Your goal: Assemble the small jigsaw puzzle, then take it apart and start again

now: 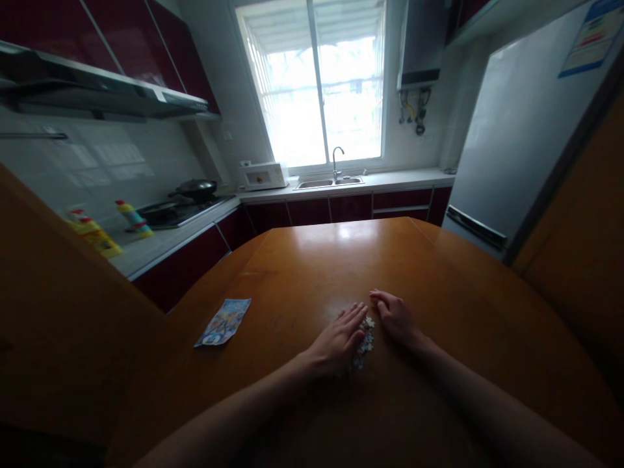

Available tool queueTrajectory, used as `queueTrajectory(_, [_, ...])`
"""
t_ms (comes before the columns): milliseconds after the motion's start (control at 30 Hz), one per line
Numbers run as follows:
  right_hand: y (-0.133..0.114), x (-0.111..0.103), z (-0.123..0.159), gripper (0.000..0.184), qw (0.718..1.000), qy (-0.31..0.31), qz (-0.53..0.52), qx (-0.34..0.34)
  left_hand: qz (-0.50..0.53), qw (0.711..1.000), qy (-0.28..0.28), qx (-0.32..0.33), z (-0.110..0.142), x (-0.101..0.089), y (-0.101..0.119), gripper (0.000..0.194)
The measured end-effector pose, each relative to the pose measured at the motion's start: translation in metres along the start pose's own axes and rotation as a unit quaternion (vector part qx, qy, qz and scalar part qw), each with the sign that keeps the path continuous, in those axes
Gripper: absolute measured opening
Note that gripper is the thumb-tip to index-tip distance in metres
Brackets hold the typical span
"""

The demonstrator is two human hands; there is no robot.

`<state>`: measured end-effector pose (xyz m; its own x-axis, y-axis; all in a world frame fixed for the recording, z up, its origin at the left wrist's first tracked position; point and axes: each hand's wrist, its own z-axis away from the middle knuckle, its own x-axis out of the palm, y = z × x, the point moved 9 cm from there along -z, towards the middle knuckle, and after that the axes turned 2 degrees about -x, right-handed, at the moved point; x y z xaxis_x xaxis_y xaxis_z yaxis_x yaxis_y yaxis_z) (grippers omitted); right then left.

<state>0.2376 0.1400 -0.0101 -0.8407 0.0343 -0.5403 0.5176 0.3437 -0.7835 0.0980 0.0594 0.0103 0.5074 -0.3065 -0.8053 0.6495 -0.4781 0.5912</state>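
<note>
Centrally, small knobbly jigsaw pieces [366, 342] lie heaped on glossy wood; the left hand [338, 339], flattish, covers their left edge, while the right hand [394, 316] curls loosely beside them, its grip unclear.

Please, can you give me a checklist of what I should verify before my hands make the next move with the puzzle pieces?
1. Visible pieces lie close together: ok, they form a small pile between the hands.
2. Whole pile in sight: not ok, the left hand covers part of it.
3. Right hand not over the visible pieces: ok, it rests beside them.
4. Picture sheet away from the pile: ok, it lies apart, on the left of the table.
5. Pieces all face up: cannot tell, they are too small and partly hidden.
</note>
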Motion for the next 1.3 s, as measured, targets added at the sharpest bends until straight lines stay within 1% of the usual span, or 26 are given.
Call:
queueTrajectory(100, [0.002,-0.003,0.0,0.037,1.0,0.01,-0.005,0.012,0.112,0.994,0.02,-0.005,0.009,-0.019,-0.008,0.084])
queueTrajectory(133, [0.002,-0.004,0.0,0.036,1.0,0.012,-0.008,0.014,0.132,0.991,0.035,-0.007,0.014,-0.03,-0.015,0.084])
queueTrajectory(167, [0.002,-0.005,0.001,0.034,1.0,0.015,-0.012,0.017,0.131,0.989,0.066,-0.014,0.02,-0.045,-0.024,0.083])
queueTrajectory(200, [0.002,-0.006,0.001,0.033,1.0,0.018,-0.017,0.018,0.099,0.99,0.095,-0.029,0.028,-0.061,-0.036,0.077])
queueTrajectory(233, [0.001,-0.006,0.002,0.032,0.999,0.02,-0.021,0.018,0.045,0.989,0.124,-0.059,0.038,-0.079,-0.052,0.072])
queueTrajectory(267, [0.001,-0.007,0.002,0.032,0.999,0.022,-0.024,0.017,-0.027,0.982,0.15,-0.107,0.05,-0.098,-0.072,0.068])
queueTrajectory(300, [0.0,-0.007,0.002,0.031,0.999,0.024,-0.025,0.015,-0.112,0.966,0.163,-0.166,0.065,-0.117,-0.093,0.062])
queueTrajectory(333, [0.0,-0.008,0.002,0.031,0.999,0.027,-0.025,0.013,-0.196,0.939,0.164,-0.229,0.083,-0.135,-0.114,0.057])
queueTrajectory(400, [-0.002,-0.008,0.002,0.03,0.999,0.037,-0.019,0.003,-0.236,0.911,0.179,-0.288,0.118,-0.163,-0.143,0.056])
queueTrajectory(433, [-0.003,-0.009,0.002,0.029,0.999,0.042,-0.016,-0.003,-0.253,0.899,0.174,-0.313,0.134,-0.171,-0.154,0.053])
queueTrajectory(467, [-0.004,-0.009,0.001,0.029,0.999,0.046,-0.013,-0.009,-0.29,0.881,0.137,-0.348,0.148,-0.172,-0.164,0.048])
queueTrajectory(533, [-0.005,-0.008,0.0,0.028,0.998,0.051,-0.01,-0.021,-0.294,0.873,0.113,-0.371,0.166,-0.17,-0.169,0.038])
queueTrajectory(567, [-0.006,-0.008,0.0,0.028,0.998,0.053,-0.01,-0.026,-0.3,0.871,0.106,-0.374,0.17,-0.167,-0.167,0.034])
queueTrajectory(633, [-0.007,-0.009,-0.001,0.028,0.998,0.057,-0.009,-0.036,-0.309,0.867,0.102,-0.377,0.167,-0.159,-0.157,0.025])
queueTrajectory(700, [-0.009,-0.011,0.0,0.027,0.997,0.061,-0.005,-0.045,-0.302,0.873,0.11,-0.366,0.153,-0.154,-0.145,0.019])
queueTrajectory(800, [-0.019,-0.016,0.003,0.025,0.994,0.075,0.0,-0.076,-0.273,0.893,0.128,-0.335,0.121,-0.148,-0.129,0.019])
queueTrajectory(867, [-0.031,-0.018,0.006,0.024,0.99,0.082,-0.007,-0.114,-0.24,0.912,0.142,-0.301,0.095,-0.144,-0.117,0.028])
queueTrajectory(900, [-0.038,-0.018,0.009,0.023,0.988,0.081,-0.014,-0.134,-0.214,0.925,0.158,-0.272,0.08,-0.142,-0.108,0.032])
queueTrajectory(967, [-0.05,-0.013,0.012,0.021,0.985,0.058,-0.045,-0.154,-0.178,0.937,0.199,-0.225,0.05,-0.137,-0.088,0.036])
queueTrajectory(1000, [-0.053,-0.008,0.013,0.022,0.986,0.039,-0.073,-0.146,-0.161,0.943,0.208,-0.205,0.035,-0.131,-0.078,0.035])
queueTrajectory(1067, [-0.052,0.002,0.014,0.03,0.983,-0.002,-0.159,-0.092,-0.116,0.957,0.217,-0.153,0.003,-0.114,-0.052,0.03])
queueTrajectory(1133, [-0.047,0.009,0.013,0.04,0.965,-0.02,-0.26,-0.029,-0.074,0.968,0.215,-0.109,-0.023,-0.093,-0.027,0.03])
queueTrajectory(1167, [-0.044,0.008,0.012,0.043,0.954,-0.012,-0.3,-0.007,-0.054,0.971,0.216,-0.085,-0.034,-0.083,-0.014,0.03])
queueTrajectory(1233, [-0.037,-0.001,0.01,0.046,0.938,0.026,-0.346,0.019,0.001,0.972,0.236,0.004,-0.047,-0.07,0.016,0.03])
queueTrajectory(1300, [-0.027,-0.014,0.007,0.045,0.934,0.071,-0.348,0.04,0.03,0.97,0.233,0.062,-0.054,-0.061,0.034,0.032])
